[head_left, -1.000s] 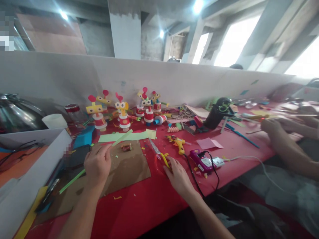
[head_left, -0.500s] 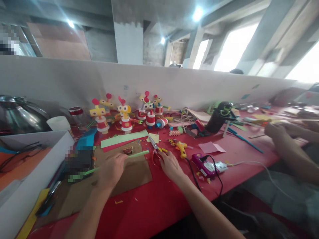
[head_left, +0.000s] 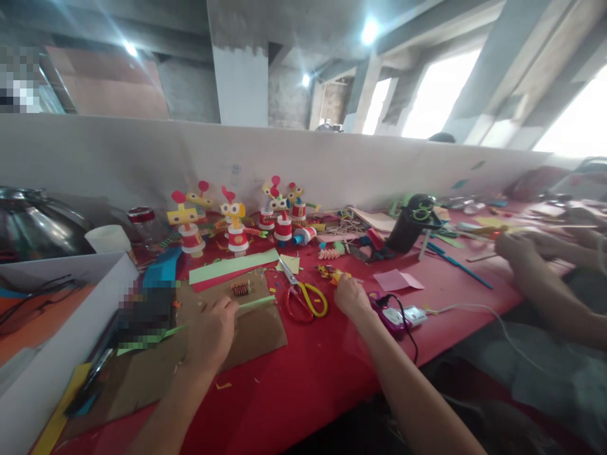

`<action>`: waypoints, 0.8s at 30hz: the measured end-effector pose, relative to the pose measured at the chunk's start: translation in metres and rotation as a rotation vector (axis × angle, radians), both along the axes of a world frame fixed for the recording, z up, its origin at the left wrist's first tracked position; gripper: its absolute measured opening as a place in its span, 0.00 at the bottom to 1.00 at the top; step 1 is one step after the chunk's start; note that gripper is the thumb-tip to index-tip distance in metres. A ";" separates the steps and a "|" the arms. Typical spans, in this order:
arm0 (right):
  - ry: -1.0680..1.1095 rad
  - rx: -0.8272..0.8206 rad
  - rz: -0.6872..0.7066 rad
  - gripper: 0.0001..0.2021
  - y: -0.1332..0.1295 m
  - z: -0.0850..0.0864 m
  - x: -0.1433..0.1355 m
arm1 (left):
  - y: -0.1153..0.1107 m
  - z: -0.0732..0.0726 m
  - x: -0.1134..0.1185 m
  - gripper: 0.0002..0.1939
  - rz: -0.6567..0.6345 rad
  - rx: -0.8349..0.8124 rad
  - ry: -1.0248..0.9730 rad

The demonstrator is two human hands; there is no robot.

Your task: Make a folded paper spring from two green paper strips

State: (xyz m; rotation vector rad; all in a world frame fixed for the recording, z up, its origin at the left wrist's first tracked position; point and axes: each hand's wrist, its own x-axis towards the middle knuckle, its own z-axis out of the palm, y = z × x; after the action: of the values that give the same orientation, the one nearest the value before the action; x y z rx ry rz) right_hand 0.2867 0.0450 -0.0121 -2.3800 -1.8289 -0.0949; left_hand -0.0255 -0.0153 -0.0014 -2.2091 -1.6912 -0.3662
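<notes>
Green narrow paper strip (head_left: 257, 303), left hand (head_left: 213, 328) pinching; right hand (head_left: 351, 297) gripping yellow glue gun (head_left: 334, 275)

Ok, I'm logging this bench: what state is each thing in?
Green strip, held by left hand
Scissors, unheld, blades apparently closed
Glue gun, partly covered by right hand
Power strip, plug inserted
Jar, lidded
Paper figures, upright
Blue-ended cup, lying sideways
White box, open
Ceiling lights, lit

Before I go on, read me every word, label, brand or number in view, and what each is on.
No text is legible.
Red cups: small marks, too small to read.
Power strip: pale face, too blurred to read.
Wall: faint bluish marks; I cannot tell whether they are writing.
Scissors and glue gun: no lettering visible.
</notes>
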 end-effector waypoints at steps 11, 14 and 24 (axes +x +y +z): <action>1.480 0.123 -0.066 0.09 -0.016 0.007 -0.020 | -0.008 -0.019 0.002 0.13 -0.091 -0.140 -0.129; 1.691 0.162 0.197 0.18 -0.039 0.016 -0.039 | -0.004 -0.022 0.000 0.13 -0.116 -0.168 -0.208; 1.296 -0.015 0.373 0.16 -0.090 0.020 -0.079 | -0.011 -0.023 0.004 0.15 -0.036 -0.158 -0.188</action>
State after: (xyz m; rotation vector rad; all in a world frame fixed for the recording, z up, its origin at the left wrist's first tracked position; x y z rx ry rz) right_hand 0.2078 -0.0451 0.0077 -1.3344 -1.4292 1.1682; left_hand -0.0219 -0.0267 -0.0243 -2.3868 -1.8365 -0.4781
